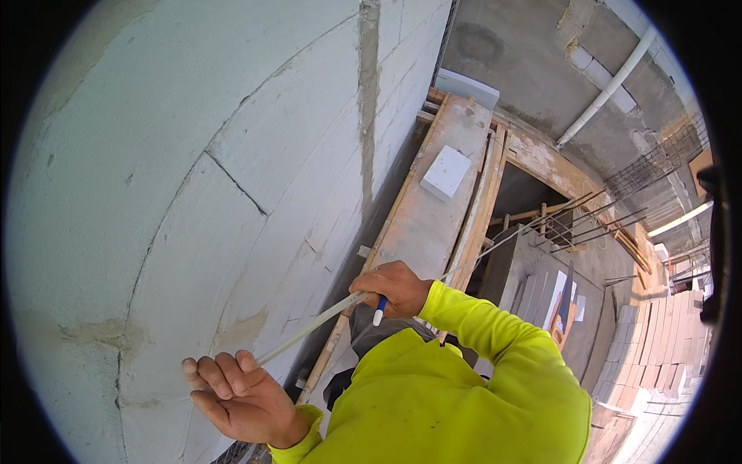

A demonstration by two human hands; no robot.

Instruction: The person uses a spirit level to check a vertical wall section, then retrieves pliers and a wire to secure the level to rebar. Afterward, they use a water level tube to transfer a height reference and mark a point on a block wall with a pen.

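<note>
A pale, translucent plastic hose [309, 329] slants between my hands, close to the white block wall [193, 232]. My right hand [394, 288], at the middle, is closed around it; a blue-and-white pen [379, 311] also sticks out below those fingers. Lower left, near the wall, my left hand [239, 398] has its fingers curled at the hose's other stretch, which passes behind them; the hose's end is hidden there. Beyond my right hand a thin, pale length of hose runs off to the right over the planks.
Beside the wall runs a plank platform [417, 224] bearing a white block [446, 172]. Right of it lies a dark opening [533, 189] with rebar [610, 224] jutting across. A handsaw [566, 298] and stacked blocks [649, 348] are at right; a white pipe [607, 89] crosses the far concrete.
</note>
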